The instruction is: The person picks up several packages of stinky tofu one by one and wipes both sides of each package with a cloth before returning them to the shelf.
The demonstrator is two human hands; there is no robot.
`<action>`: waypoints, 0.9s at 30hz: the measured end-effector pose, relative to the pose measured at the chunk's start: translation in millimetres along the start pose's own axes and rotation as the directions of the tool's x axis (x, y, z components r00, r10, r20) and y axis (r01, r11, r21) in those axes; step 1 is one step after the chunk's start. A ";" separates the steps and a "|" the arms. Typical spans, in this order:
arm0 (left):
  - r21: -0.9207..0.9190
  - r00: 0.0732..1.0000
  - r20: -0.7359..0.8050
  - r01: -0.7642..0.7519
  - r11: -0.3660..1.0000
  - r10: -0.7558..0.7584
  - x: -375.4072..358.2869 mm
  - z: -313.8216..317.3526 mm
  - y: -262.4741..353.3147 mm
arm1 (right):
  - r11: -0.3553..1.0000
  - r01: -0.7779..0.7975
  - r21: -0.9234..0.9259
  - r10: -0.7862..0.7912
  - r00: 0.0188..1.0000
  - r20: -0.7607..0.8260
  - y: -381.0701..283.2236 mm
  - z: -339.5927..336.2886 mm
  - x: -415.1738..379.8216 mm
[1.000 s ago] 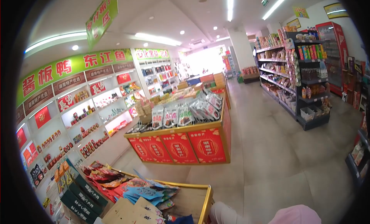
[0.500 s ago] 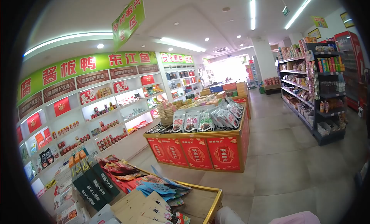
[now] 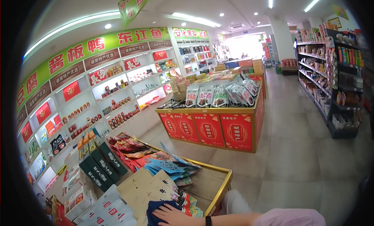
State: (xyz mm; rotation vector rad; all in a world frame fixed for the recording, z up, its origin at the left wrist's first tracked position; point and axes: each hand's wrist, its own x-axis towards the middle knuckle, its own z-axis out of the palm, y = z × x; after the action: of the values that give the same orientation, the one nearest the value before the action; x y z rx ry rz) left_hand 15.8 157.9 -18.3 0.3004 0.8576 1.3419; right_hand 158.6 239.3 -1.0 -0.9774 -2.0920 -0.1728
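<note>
My right hand (image 3: 172, 216) reaches in from the bottom right, with a dark band on the wrist. It lies flat, fingers spread, on a dark blue cloth (image 3: 155, 205). Beneath and beside the cloth are tan paper packets (image 3: 150, 186) with dark lettering, on a gold-edged display stand (image 3: 218, 200). White packets (image 3: 107, 210) lie to the left of the hand. Blue packets (image 3: 165, 166) and red packets (image 3: 126, 148) are stacked farther back. My left hand is out of view.
Dark green paper bags (image 3: 102, 163) stand at the stand's left. Ahead is a red display counter (image 3: 206, 128) bearing silver packets (image 3: 218, 96). Lit wall shelves (image 3: 117, 103) line the left side; a dark shelf rack (image 3: 331, 82) stands at the right along the tiled floor (image 3: 288, 160).
My right hand and forearm have come into view at the bottom, with the dark blue cloth under the hand. The view has tilted down and shifted slightly left.
</note>
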 end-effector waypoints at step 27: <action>0.086 0.999 0.001 0.036 0.996 -0.036 17.3 -26.4 9.6 | 0.984 0.101 0.144 -0.127 0.974 0.186 -65.4 -21.6 -87.8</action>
State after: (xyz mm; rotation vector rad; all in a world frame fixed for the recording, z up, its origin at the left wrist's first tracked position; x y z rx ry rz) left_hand -9.6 169.1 -36.2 0.3519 0.9163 1.2735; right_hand 159.7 133.6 -36.6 -0.8216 -2.3084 0.0059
